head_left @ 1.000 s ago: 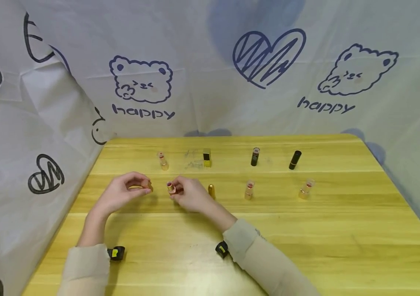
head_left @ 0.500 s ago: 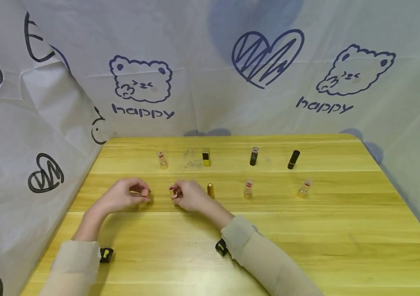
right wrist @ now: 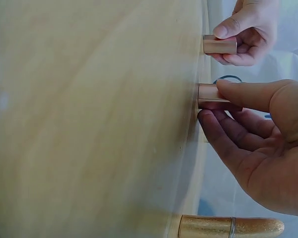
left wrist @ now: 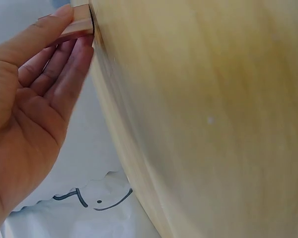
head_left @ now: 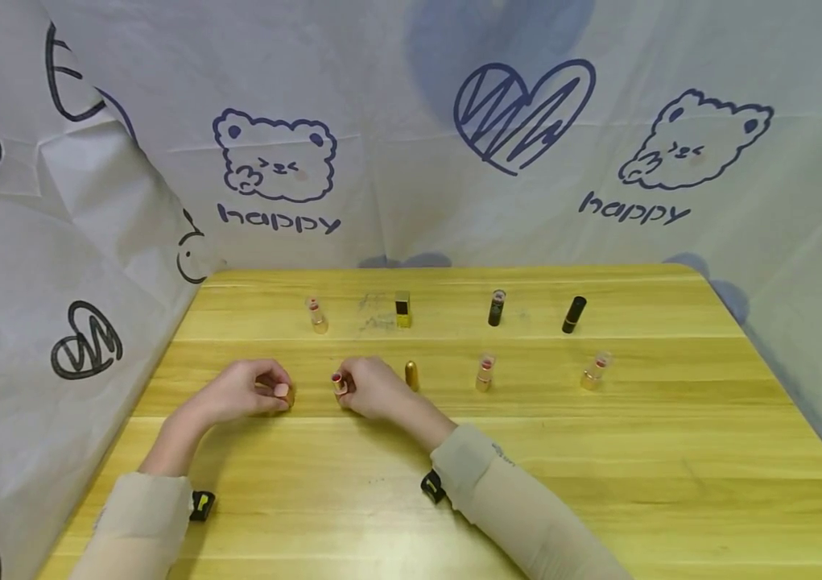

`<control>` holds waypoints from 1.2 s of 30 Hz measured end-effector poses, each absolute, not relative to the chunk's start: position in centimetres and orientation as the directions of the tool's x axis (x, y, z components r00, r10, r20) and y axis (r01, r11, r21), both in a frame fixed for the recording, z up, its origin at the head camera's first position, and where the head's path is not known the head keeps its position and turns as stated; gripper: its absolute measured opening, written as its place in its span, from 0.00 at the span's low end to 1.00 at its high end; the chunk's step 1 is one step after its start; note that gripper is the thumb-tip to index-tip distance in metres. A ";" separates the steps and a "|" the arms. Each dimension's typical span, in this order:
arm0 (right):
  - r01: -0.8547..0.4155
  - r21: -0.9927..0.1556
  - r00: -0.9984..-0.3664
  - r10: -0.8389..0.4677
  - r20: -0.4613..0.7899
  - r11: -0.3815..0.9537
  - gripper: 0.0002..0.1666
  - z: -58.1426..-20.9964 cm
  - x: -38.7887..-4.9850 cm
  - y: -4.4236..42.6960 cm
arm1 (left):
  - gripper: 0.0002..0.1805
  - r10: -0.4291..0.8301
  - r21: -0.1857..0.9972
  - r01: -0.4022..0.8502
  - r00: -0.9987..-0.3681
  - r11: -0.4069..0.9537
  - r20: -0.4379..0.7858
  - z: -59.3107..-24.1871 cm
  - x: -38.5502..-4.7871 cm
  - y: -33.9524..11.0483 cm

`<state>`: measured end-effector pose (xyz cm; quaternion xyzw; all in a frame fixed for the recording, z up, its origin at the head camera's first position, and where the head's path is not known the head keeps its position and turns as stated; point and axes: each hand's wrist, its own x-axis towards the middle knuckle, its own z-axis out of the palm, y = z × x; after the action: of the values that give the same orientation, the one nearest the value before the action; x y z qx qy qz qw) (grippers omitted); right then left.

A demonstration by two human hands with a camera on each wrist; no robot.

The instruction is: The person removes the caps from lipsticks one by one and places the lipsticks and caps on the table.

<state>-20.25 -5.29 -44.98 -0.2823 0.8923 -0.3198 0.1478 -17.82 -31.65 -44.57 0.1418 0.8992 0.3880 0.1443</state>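
Observation:
My left hand (head_left: 240, 392) pinches a rose-gold lipstick cap (head_left: 283, 392) between thumb and fingers. In the left wrist view the cap (left wrist: 80, 22) has its end down at the tabletop. To its right, my right hand (head_left: 379, 389) grips an uncapped lipstick (head_left: 339, 384) whose dark red tip shows at the top. The right wrist view has this lipstick's rose-gold base (right wrist: 209, 95) standing on the table, with thumb and fingers on its sides. A gap separates cap and lipstick. Just right of my right hand stands a gold bullet-shaped lipstick (head_left: 411, 375).
Two clear-capped lipsticks (head_left: 485, 374) (head_left: 595, 371) stand farther right. Behind, a back row holds a clear-capped lipstick (head_left: 317, 315), a black-and-gold one (head_left: 402, 309), a dark one with a clear top (head_left: 497, 308) and a black tube (head_left: 574, 314). A printed cloth (head_left: 411, 201) borders the wooden table (head_left: 563, 483).
The left hand has lowered the cap to the table, turning it upright. My right hand has come down slightly, setting the uncapped lipstick upright on the table.

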 end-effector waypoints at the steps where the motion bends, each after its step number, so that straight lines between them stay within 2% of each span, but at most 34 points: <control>1: -0.412 -0.649 -0.796 -0.599 -0.084 0.640 0.12 -45.0 -20.2 -5.3 | 0.13 0.367 0.736 0.143 -0.918 0.662 -0.152 -44.6 -17.8 -31.7; 9: -0.424 -0.634 -0.796 -0.600 -0.079 0.647 0.17 -44.7 -20.0 -5.1 | 0.15 0.373 0.717 0.154 -0.914 0.680 -0.157 -44.4 -17.8 -31.6; 15: -0.398 -0.679 -0.809 -0.585 -0.056 0.617 0.32 -44.1 -19.7 -4.7 | 0.21 0.358 0.746 0.130 -0.921 0.653 -0.153 -44.0 -17.8 -31.3; 23: -0.377 -0.763 -0.835 -0.549 0.034 0.526 0.45 -42.6 -19.1 -3.8 | 0.35 0.295 0.765 0.200 -0.955 0.612 0.014 -42.9 -18.9 -30.8; 30: -0.374 -0.841 -0.883 -0.426 0.196 0.390 0.45 -41.7 -18.4 -3.6 | 0.37 0.152 0.815 0.187 -0.981 0.548 0.122 -41.6 -21.4 -29.3; 36: -0.433 -0.872 -0.881 -0.312 0.355 0.229 0.42 -41.5 -18.8 -3.7 | 0.39 0.095 0.838 0.151 -0.988 0.524 0.119 -40.8 -23.8 -28.4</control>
<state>-18.81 -3.65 -41.50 -0.2380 0.7822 -0.5734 -0.0527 -23.84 -28.42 -40.84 0.0705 0.8723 0.4830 -0.0290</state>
